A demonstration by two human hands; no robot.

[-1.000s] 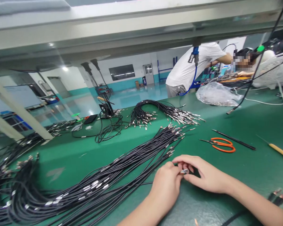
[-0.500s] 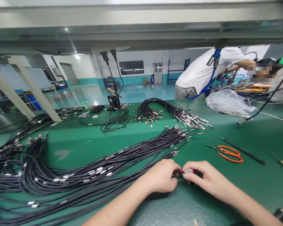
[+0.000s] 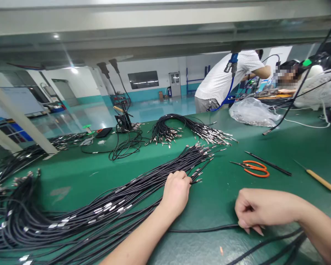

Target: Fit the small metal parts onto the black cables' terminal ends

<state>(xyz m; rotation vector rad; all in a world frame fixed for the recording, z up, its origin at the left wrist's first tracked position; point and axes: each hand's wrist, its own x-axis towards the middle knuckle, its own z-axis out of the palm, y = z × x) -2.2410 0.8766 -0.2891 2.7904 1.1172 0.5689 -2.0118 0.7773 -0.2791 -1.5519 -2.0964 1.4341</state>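
Observation:
At the right end of a long bundle of black cables point(image 3: 143, 184) rests my left hand point(image 3: 178, 191). Its fingers curl closed over a cable near the metal-tipped ends point(image 3: 198, 180), and the fingertips are mostly hidden. My right hand point(image 3: 260, 209) is bent at the wrist, thumb and fingers pinched on a single black cable point(image 3: 206, 230) that runs left across the green table. Further black cables point(image 3: 281, 243) pass beneath my right forearm.
Orange-handled scissors point(image 3: 256, 169), a thin black rod point(image 3: 267, 163) and a yellow-handled pick point(image 3: 321, 180) lie at right. Behind are a looped cable bundle point(image 3: 182, 119), a plastic bag point(image 3: 253, 112) and a hanging black cable point(image 3: 295, 95). Two other people are beyond the table.
My hands have separated from their meeting point. The left moved up and left to the bundle's end; the right moved right with a cable. The camera view has shifted slightly right.

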